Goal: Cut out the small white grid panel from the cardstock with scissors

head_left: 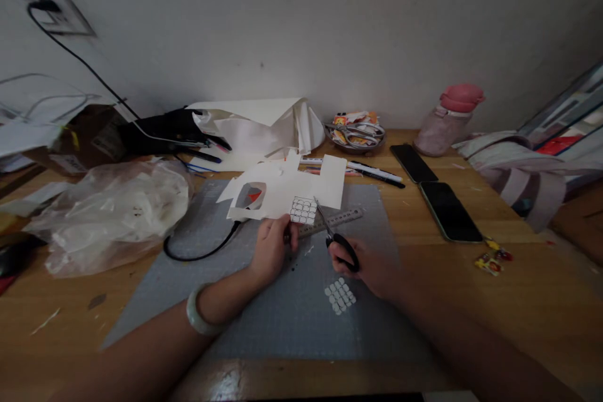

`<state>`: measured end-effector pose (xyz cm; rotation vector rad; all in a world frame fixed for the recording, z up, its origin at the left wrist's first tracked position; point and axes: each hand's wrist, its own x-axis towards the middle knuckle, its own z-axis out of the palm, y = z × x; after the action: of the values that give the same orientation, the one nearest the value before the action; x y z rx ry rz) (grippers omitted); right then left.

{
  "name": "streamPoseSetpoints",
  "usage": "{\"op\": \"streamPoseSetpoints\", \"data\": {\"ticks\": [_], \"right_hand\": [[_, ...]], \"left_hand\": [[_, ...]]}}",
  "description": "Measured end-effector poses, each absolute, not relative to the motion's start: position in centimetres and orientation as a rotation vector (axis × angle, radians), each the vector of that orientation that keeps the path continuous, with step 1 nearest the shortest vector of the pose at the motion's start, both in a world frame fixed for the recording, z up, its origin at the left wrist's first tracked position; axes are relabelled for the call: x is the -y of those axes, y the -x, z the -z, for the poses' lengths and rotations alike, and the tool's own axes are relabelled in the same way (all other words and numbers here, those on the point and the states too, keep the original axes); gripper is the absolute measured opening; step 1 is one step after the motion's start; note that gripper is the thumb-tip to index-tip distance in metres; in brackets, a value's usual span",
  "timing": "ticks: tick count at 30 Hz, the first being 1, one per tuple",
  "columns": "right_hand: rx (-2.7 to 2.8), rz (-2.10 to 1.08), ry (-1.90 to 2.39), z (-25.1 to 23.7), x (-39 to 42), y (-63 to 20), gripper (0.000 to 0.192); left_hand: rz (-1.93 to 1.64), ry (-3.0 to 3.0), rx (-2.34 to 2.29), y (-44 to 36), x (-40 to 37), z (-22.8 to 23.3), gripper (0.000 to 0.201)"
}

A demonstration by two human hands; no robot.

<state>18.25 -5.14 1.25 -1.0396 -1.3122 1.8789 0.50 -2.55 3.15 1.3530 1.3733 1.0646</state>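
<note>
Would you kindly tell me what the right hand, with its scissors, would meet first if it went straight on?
Led by the scissors, the right hand would probably meet the white cut-out paper first, just beyond the blade tips, though depth is unclear.

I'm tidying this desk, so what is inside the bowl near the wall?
In the bowl, grey scissors lie among colourful packets; whatever is beneath them is covered and cannot be seen.

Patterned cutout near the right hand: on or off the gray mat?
On. The gray mat shows all around the cutout, just below the right hand in the picture.
</note>
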Motion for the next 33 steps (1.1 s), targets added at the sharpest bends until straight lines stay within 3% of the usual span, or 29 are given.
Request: {"op": "streamPoseSetpoints", "data": {"ticks": [19,33], "right_hand": [[1.251,-2.002,1.126,-0.4,5.0,-18.5,0.042],[1.302,-1.977,1.222,-0.2,4.9,-18.5,0.044]], "left_hand": [[-1.374,-0.934,-1.248,-0.5,1.6,-0.2,0.035],[-1.339,-0.986,-1.020,-0.8,1.9,-0.2,0.025]]}}
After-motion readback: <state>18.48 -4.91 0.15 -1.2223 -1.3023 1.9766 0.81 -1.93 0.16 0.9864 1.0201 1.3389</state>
